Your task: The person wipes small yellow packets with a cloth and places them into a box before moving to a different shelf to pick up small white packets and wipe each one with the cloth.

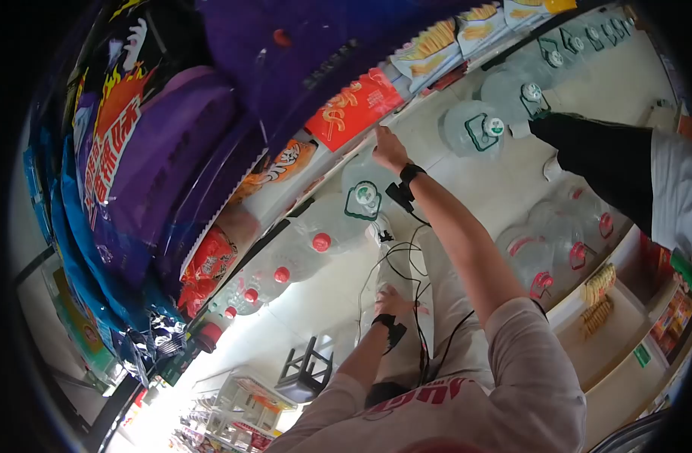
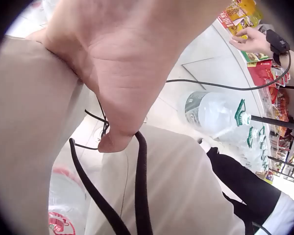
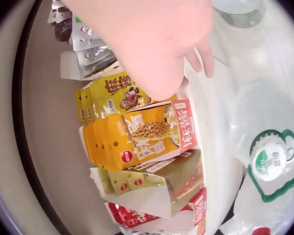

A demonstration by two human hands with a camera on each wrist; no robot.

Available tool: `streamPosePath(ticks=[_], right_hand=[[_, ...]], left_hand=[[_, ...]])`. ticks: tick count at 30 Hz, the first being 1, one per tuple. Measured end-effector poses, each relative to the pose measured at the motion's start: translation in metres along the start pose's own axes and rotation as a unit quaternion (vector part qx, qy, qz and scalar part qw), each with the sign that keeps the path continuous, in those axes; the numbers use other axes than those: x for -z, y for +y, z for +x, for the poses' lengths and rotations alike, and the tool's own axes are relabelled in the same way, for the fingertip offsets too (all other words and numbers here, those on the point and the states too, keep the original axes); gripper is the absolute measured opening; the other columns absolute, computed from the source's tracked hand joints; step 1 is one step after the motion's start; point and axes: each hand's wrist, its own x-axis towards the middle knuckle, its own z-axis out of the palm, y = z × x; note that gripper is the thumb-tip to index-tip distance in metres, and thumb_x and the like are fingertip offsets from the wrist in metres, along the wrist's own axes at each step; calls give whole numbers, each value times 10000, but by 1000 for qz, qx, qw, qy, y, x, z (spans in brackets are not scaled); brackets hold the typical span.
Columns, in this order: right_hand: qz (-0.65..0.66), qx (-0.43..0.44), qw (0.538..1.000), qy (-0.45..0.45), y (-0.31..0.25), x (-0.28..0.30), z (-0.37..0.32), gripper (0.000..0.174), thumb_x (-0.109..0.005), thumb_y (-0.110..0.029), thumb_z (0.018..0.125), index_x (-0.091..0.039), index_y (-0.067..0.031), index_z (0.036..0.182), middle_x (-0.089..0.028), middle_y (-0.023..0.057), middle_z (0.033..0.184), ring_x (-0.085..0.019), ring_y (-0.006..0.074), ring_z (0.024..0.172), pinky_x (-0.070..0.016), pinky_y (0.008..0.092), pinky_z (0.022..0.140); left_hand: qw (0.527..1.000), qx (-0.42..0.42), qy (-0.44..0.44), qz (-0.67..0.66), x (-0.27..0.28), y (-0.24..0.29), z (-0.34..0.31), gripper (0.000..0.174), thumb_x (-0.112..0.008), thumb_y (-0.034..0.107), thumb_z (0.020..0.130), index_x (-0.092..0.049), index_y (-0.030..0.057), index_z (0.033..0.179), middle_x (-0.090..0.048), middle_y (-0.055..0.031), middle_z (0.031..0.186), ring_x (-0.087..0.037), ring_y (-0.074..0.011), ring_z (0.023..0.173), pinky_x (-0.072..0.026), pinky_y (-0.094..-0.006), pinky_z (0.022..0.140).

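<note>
My right hand (image 1: 391,149) reaches to the edge of a shelf of packaged foods. In the right wrist view its thumb side lies over yellow pouches (image 3: 108,95), with orange pouches (image 3: 127,139) standing in a display box just beside them. Its other fingers (image 3: 206,58) hang loosely along the shelf front, and in the left wrist view the hand shows relaxed fingers. My left hand (image 1: 391,302) rests on the light trouser leg (image 1: 399,340). Its thumb (image 2: 115,142) points down close to black cords (image 2: 142,186) in the left wrist view.
Large water bottles with green handles (image 1: 470,128) stand along the shelf on the floor, and red-capped bottles (image 1: 542,249) stand opposite. Big purple snack bags (image 1: 172,151) hang close on the left. A second person's dark trouser leg (image 1: 602,155) is at right. A stool (image 1: 308,370) stands behind.
</note>
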Motion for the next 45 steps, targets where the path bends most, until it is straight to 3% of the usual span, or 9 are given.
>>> streamPosePath(ticks=[13,15,18,20,24,29,32,36,45], right_hand=[[145,87,980,104,57,-16,-33,722,-510,62,842,-387,-148,1522,-584,230,1292,-637,359,1037,-524,407,876],[146,88,983,72,76,-9,-61,649,-512,13,915,-374,-140,1530,-620,162,1184,-667,243,907,-550,364,790],[232,-8,973,-15,153,-15,-117,569,-557,-51,944,-423,-105,1494,-643,97,1028,-658,153,800,-562,313,718],[266,-119,956,-23,195,-1,-166,497,-587,-61,939,-479,-67,1424,-652,74,933,-656,169,756,-568,310,732],[522,-322,773,160,311,9,-270,342,-582,-35,936,-476,-45,1261,-668,222,1021,-701,302,869,-620,409,831],[459,-409,782,101,388,18,-367,351,-528,-125,957,-456,17,1270,-704,212,944,-712,301,779,-631,380,730],[424,-424,789,135,354,17,-382,248,-488,-186,968,-592,16,1067,-717,187,974,-729,282,825,-615,299,675],[462,-407,775,143,342,8,-380,328,-494,-189,983,-532,12,1239,-716,186,1035,-728,272,890,-609,309,759],[503,-347,784,111,291,15,-336,398,-496,-189,1018,-472,0,1368,-697,201,1117,-703,277,1024,-572,337,902]], left_hand=[[998,-32,0,60,6,-13,13,1290,-852,624,605,-173,94,1566,-277,-249,1553,-387,-456,1393,-433,-509,1093],[974,-219,-25,51,5,-55,76,1021,-832,492,682,-335,78,1472,-411,-214,1421,-477,-402,1290,-472,-482,1034],[707,-703,64,43,27,-114,153,628,-803,294,797,-580,54,1333,-613,-163,1223,-613,-320,1135,-530,-441,945],[940,-130,-131,-288,88,-72,80,401,-684,379,943,-656,-8,1044,-705,-143,991,-714,-287,793,-623,-427,676],[857,-287,148,-402,186,-77,49,416,-565,449,975,-694,62,897,-664,-34,705,-648,-175,584,-477,-285,495],[474,-264,87,-836,275,-77,91,361,-614,338,983,-624,64,1218,-660,-102,1063,-668,-217,976,-584,-340,869],[447,-414,47,-792,304,-79,117,617,-537,480,1005,-500,-31,1348,-573,-192,1278,-599,-314,1158,-575,-346,940],[439,-236,119,-859,317,-75,139,674,-617,441,972,-454,-97,1345,-536,-261,1291,-573,-403,1222,-565,-373,1002],[402,-416,62,-814,316,-85,185,379,-607,143,952,-538,-80,1250,-593,-253,1213,-592,-423,1196,-573,-424,1027]])
